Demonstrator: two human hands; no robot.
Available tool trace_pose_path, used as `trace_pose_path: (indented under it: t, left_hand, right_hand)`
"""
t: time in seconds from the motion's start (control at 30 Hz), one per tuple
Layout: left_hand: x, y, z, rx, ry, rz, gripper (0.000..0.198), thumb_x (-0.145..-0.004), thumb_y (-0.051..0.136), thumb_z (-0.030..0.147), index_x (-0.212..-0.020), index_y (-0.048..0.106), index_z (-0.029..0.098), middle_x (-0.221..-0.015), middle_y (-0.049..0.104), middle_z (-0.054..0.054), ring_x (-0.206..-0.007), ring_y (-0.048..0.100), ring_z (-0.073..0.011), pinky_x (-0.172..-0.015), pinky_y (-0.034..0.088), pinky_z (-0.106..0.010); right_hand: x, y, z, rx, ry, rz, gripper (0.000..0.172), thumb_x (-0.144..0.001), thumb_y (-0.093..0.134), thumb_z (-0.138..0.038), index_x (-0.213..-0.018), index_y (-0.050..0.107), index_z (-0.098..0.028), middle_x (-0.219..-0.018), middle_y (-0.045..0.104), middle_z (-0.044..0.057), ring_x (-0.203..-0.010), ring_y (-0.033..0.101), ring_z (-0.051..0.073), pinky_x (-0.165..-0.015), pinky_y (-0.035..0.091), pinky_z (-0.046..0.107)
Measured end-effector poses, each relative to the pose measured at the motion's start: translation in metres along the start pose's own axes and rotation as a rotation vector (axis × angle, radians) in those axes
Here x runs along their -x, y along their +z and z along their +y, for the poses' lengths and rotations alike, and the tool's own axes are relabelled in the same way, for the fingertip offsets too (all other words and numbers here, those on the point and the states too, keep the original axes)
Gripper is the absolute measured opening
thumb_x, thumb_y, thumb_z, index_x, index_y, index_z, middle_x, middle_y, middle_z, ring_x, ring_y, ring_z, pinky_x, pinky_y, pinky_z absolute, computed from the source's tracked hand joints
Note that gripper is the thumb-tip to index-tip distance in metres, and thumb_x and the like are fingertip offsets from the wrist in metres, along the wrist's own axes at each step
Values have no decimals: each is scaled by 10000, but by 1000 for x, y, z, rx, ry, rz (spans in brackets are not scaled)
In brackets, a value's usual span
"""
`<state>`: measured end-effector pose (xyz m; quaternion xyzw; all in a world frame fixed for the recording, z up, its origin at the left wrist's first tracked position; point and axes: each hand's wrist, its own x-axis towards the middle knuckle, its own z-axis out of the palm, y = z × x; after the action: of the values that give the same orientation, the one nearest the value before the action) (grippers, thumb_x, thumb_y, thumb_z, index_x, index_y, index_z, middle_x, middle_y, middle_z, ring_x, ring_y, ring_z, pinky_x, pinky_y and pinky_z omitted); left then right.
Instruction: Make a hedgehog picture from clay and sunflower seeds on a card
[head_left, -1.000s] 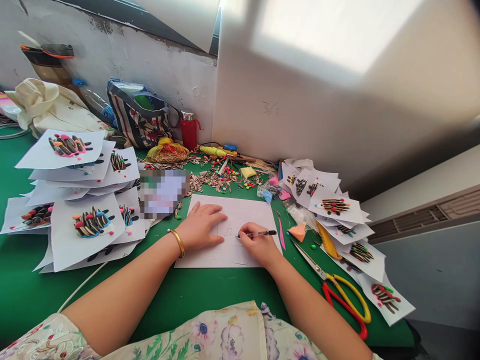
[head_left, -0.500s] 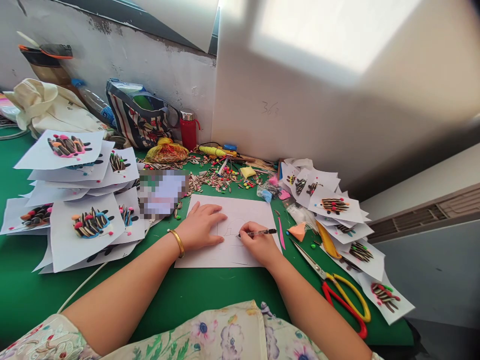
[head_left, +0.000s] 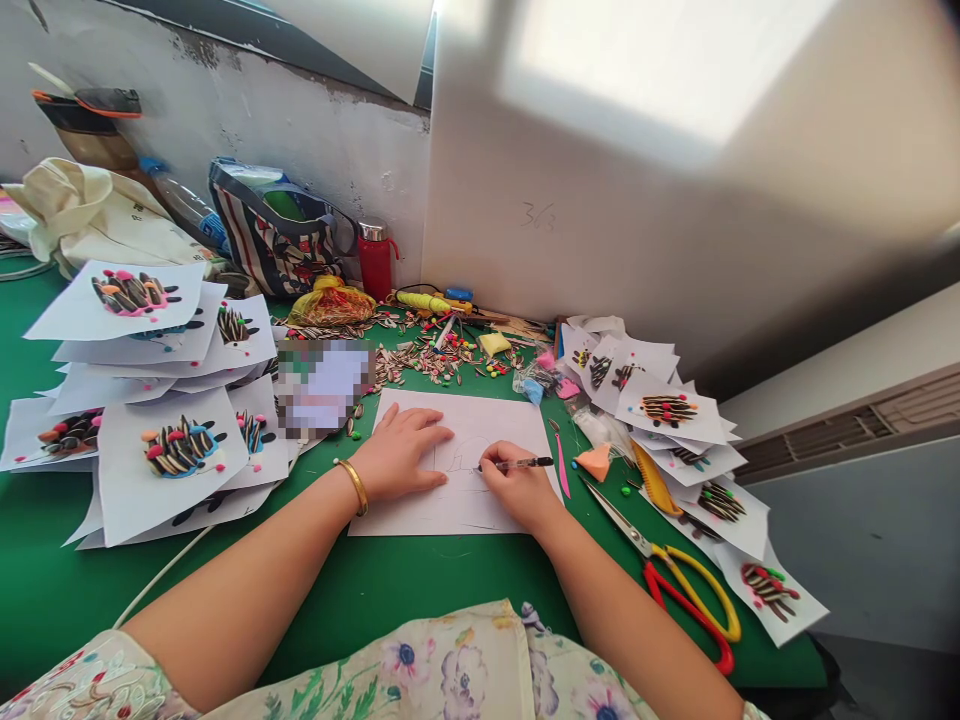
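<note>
While left hand (head_left: pixel 400 455) lies on paper (head_left: pixel 487 412) — fingers (head_left: pixel 429 436) parted — right hand (head_left: pixel 519 490) pinches pen (head_left: pixel 531 462).

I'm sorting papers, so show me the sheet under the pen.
The sheet under the left hand, marked with thin lines; the top stacked cards show coloured pictures.

no. "363", handwr., last digit smaller; wall panel (head_left: pixel 600 250), beyond grip of R hand (head_left: pixel 517 487) | chars illeg.; cream bag (head_left: pixel 97 215), far L of grip

The sheet (head_left: pixel 457 508) is matt paper, the pen (head_left: pixel 526 463) smooth plastic, the bracelet (head_left: pixel 358 486) glossy metal.
</note>
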<state>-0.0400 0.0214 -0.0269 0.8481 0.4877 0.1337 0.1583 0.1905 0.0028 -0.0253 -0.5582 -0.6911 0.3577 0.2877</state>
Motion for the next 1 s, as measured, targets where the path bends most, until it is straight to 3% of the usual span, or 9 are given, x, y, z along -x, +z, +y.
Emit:
trace_pose_path:
  t: [0.27, 0.53, 1.0]
  left_hand:
    - [0, 0, 0, 1, 4, 0, 610, -700, 722, 495, -1266, 582, 314, -1442, 472, -89, -1361, 375, -321, -1163, 97, -594]
    - [0, -1, 1, 6, -9, -11, 603, -698, 719, 493, -1260, 589, 318, -1452, 465, -81, -1365, 369, -327, -1166, 90, -591]
    - [-1, -1, 1, -16, -6, -19, 617, -707, 705, 508, -1280, 578, 316, -1456, 458, -89, -1366, 365, -326, -1161, 103, -597]
  right_hand:
    - [0, 1, 1, -21, 4, -9, 132, -781, 519, -284, -737, 625, -219, -712, 637, -7, -671, 560, 162, -626, 429, 271]
    - [-5, -13, 8, 2, 57, 87, 141, -768, 506, -305, -708, 605, -226, -675, 616, -8, -630, 543, 166, -581, 414, 270]
    - [-5, -10, 8, 38, 84, 54, 148, -763, 510, -305, -727, 633, -231, -717, 650, -4, -685, 564, 175, -596, 412, 271]
